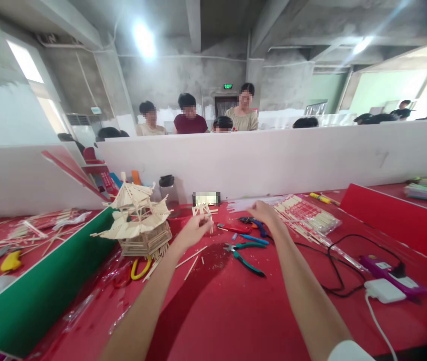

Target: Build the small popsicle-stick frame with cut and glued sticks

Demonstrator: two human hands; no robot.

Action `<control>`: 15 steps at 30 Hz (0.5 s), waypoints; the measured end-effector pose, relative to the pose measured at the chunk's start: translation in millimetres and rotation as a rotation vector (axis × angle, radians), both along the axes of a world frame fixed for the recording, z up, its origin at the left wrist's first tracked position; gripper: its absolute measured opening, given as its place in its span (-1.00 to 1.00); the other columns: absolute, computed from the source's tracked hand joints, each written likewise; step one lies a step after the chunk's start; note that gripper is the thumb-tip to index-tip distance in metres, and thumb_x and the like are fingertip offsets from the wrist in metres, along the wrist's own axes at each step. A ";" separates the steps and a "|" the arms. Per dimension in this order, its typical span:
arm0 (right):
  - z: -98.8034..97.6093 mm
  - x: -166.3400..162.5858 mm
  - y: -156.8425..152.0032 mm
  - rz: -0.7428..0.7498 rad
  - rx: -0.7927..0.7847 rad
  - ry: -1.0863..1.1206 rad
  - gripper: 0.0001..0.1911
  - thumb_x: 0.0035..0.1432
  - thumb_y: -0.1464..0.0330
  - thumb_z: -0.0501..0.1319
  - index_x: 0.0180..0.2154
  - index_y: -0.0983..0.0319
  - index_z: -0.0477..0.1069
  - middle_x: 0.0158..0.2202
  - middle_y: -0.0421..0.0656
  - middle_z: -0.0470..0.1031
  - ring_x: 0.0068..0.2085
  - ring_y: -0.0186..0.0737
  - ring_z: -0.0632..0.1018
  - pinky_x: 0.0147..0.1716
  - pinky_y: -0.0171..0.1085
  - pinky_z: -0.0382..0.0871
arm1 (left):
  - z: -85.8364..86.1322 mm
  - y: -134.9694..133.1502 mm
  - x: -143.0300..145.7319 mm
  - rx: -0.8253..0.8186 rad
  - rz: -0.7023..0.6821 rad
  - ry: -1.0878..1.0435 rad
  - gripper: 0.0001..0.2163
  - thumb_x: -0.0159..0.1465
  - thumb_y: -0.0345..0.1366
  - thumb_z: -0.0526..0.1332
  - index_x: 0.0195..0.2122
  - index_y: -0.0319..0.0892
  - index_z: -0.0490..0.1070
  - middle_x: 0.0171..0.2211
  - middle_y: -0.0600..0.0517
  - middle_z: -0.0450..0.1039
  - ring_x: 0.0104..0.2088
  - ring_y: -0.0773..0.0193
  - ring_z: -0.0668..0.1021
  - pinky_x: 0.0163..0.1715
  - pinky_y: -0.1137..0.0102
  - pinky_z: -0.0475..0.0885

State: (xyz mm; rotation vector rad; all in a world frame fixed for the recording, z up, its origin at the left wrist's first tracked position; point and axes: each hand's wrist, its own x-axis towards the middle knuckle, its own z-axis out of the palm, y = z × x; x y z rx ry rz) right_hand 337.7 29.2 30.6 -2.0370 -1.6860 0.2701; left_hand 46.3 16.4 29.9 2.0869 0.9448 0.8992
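My left hand is closed, its fingers pressed on a small frame of wooden sticks that stands on the red table. My right hand hovers to the right with its fingertips pinched together; anything between them is too small to make out. Just below it lies a blue-and-black tool. Nearby are a red-handled tool, a blue pen-like stick and green-handled cutting pliers. A larger pagoda model made of wooden sticks stands to the left of my left hand.
Packs of wooden sticks lie at right, near a black cord and a purple power strip with a white charger. Yellow-handled scissors sit by the pagoda. A green divider and white partition border the table; people are beyond.
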 end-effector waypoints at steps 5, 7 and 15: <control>-55.5 32.5 -20.2 -0.108 -0.176 -0.035 -0.52 0.16 0.03 0.17 -0.17 0.31 0.51 -0.17 0.16 0.58 -0.12 0.10 0.59 -0.19 -0.14 0.39 | -39.5 -34.5 11.2 -0.106 0.051 -0.040 -0.77 0.25 -0.15 0.14 -0.42 -0.21 0.36 -0.45 0.06 0.39 -0.41 0.31 0.41 -0.32 0.42 0.30; -67.1 30.6 -20.2 -0.114 -0.189 -0.031 -0.53 0.16 0.05 0.17 -0.15 0.32 0.50 -0.10 0.18 0.55 -0.05 0.14 0.57 -0.13 -0.09 0.38 | -46.4 -39.5 17.0 -0.107 0.034 -0.060 -0.79 0.25 -0.16 0.14 -0.41 -0.19 0.34 -0.45 0.07 0.38 -0.41 0.32 0.42 -0.32 0.43 0.30; -65.7 34.8 -12.6 -0.135 -0.052 0.136 -0.59 0.28 0.28 0.07 0.05 0.42 0.29 -0.11 0.22 0.54 -0.08 0.01 0.58 -0.13 -0.14 0.40 | -62.4 -29.6 17.8 -0.104 0.089 -0.163 -0.78 0.22 -0.11 0.17 -0.39 -0.17 0.32 -0.44 0.07 0.40 -0.38 0.29 0.44 -0.27 0.40 0.33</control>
